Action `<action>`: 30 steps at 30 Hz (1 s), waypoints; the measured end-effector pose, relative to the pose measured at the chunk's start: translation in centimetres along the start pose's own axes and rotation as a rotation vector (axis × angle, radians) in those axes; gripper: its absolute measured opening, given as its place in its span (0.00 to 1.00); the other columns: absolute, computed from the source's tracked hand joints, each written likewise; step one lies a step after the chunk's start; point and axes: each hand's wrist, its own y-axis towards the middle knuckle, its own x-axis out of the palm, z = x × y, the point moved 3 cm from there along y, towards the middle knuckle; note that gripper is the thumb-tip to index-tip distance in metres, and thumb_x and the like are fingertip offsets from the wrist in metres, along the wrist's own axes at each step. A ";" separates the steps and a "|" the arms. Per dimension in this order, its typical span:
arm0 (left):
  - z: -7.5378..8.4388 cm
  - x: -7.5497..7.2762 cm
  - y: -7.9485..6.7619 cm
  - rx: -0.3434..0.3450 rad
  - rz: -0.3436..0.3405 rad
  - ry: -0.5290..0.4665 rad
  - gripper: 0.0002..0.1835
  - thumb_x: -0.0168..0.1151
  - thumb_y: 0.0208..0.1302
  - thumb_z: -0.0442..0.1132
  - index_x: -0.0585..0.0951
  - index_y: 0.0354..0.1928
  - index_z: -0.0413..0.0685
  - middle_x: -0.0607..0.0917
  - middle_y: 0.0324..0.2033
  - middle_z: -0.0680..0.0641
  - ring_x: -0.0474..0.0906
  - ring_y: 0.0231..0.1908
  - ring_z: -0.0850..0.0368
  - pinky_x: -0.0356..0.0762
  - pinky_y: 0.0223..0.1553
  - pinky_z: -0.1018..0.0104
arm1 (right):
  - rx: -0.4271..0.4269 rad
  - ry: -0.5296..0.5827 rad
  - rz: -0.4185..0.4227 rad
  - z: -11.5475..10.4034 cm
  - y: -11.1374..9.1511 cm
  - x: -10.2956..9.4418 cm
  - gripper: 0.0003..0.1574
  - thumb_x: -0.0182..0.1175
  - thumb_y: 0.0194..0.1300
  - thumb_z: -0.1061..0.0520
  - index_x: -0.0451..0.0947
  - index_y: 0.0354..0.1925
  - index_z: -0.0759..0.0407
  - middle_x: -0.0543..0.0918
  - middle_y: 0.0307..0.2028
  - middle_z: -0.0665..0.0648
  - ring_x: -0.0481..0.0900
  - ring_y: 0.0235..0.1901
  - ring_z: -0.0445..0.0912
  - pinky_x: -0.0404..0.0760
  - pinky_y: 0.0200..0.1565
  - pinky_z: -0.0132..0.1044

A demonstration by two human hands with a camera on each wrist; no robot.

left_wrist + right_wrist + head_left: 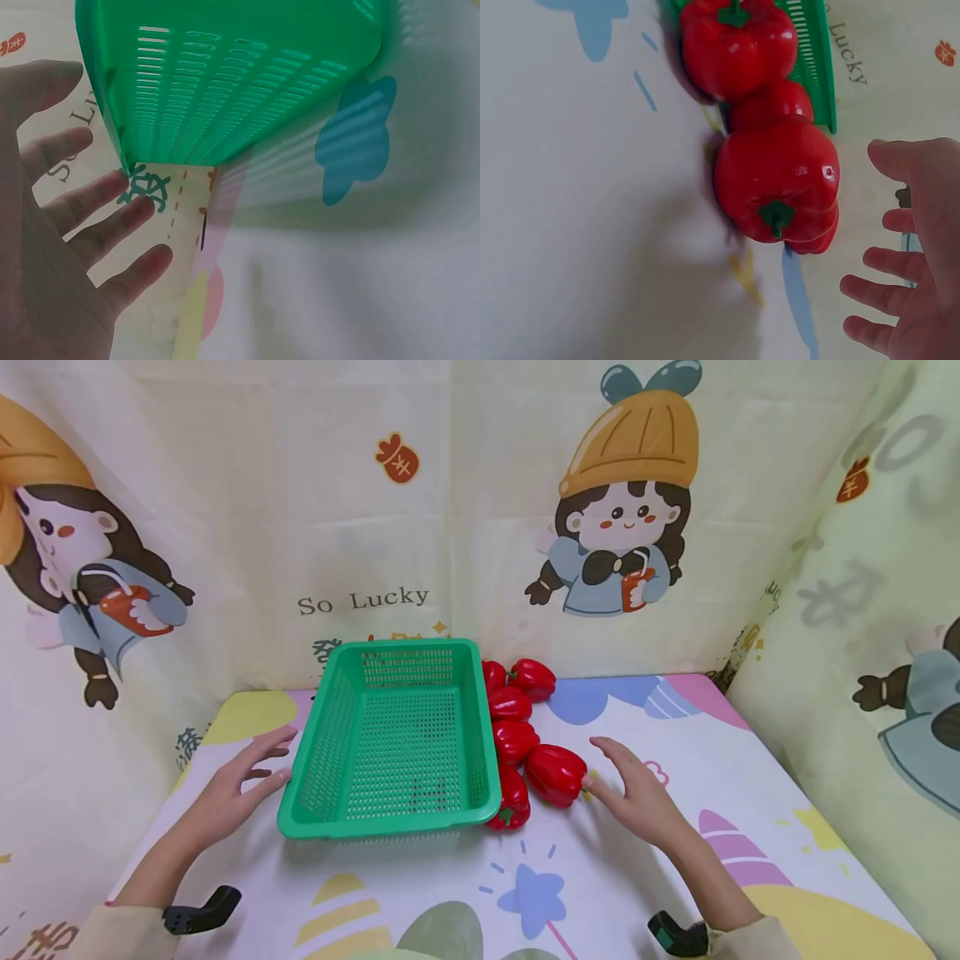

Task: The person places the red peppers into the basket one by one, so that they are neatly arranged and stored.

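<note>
A green plastic basket [405,827] with perforated walls stands on the table, its inside bare. My left hand [232,789] is at the basket's left side with fingers spread and relaxed; in the left wrist view the hand [82,217] holds nothing beside the basket wall [225,90]. Several red bell peppers [513,742] lie along the basket's right side. The nearest to my right hand [637,793] is a bell pepper [555,775] with its green stem toward the thumb. The right wrist view shows that hand [915,255] with loose, parted fingers, apart from the pepper [776,176].
A patterned cloth [600,902] covers the table. Printed fabric [480,527] hangs behind and at both sides, close to the table's back edge. A black wrist device [202,912] sits at the left sleeve, another [678,935] at the right.
</note>
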 end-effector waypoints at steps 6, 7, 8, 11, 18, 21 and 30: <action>-0.3 0.0 0.4 -0.016 -0.021 -0.018 0.34 0.58 0.69 0.42 0.59 0.74 0.61 0.69 0.67 0.41 0.60 0.54 0.88 0.72 0.46 0.83 | -0.012 0.023 0.007 -0.2 0.3 0.0 0.42 0.63 0.63 0.44 0.60 0.71 0.49 0.65 0.69 0.59 0.70 0.62 0.58 0.81 0.51 0.59; -0.4 0.0 0.4 -0.019 -0.029 -0.022 0.33 0.57 0.69 0.42 0.59 0.74 0.61 0.68 0.67 0.41 0.60 0.54 0.88 0.72 0.46 0.83 | -0.014 0.028 0.007 -0.3 0.3 0.0 0.42 0.63 0.63 0.44 0.60 0.71 0.49 0.66 0.69 0.59 0.71 0.62 0.58 0.81 0.51 0.59; -0.4 0.1 0.5 -0.020 -0.038 -0.027 0.33 0.57 0.69 0.42 0.59 0.74 0.60 0.68 0.68 0.41 0.60 0.54 0.88 0.72 0.46 0.82 | -0.017 0.033 0.007 -0.3 0.3 0.1 0.42 0.63 0.63 0.45 0.60 0.70 0.49 0.66 0.68 0.59 0.71 0.62 0.58 0.81 0.51 0.58; -0.5 0.2 0.7 -0.022 -0.063 -0.048 0.32 0.56 0.70 0.43 0.60 0.73 0.57 0.66 0.69 0.41 0.62 0.54 0.87 0.73 0.46 0.80 | -0.021 0.038 0.006 -0.4 0.4 0.2 0.41 0.63 0.63 0.45 0.61 0.70 0.50 0.68 0.67 0.59 0.72 0.61 0.58 0.80 0.52 0.58; -0.5 0.3 0.9 -0.026 -0.077 -0.082 0.31 0.54 0.71 0.42 0.60 0.73 0.54 0.66 0.69 0.43 0.63 0.54 0.86 0.73 0.47 0.79 | -0.011 0.037 -0.009 -0.2 0.6 0.8 0.41 0.64 0.62 0.45 0.61 0.70 0.48 0.69 0.66 0.57 0.72 0.61 0.57 0.79 0.53 0.58; -0.6 0.4 1.0 -0.027 -0.087 -0.098 0.31 0.54 0.71 0.42 0.59 0.74 0.55 0.66 0.69 0.43 0.63 0.55 0.86 0.72 0.47 0.81 | -0.004 0.047 -0.021 -0.1 0.6 1.0 0.42 0.64 0.62 0.45 0.61 0.70 0.47 0.69 0.66 0.57 0.72 0.61 0.57 0.80 0.53 0.58; -0.9 0.6 1.0 -0.034 -0.107 -0.098 0.29 0.54 0.71 0.43 0.62 0.72 0.60 0.65 0.71 0.50 0.63 0.55 0.86 0.74 0.49 0.79 | 0.052 0.074 -0.046 -0.3 0.8 2.1 0.44 0.66 0.60 0.42 0.61 0.70 0.48 0.68 0.67 0.57 0.69 0.63 0.57 0.81 0.52 0.56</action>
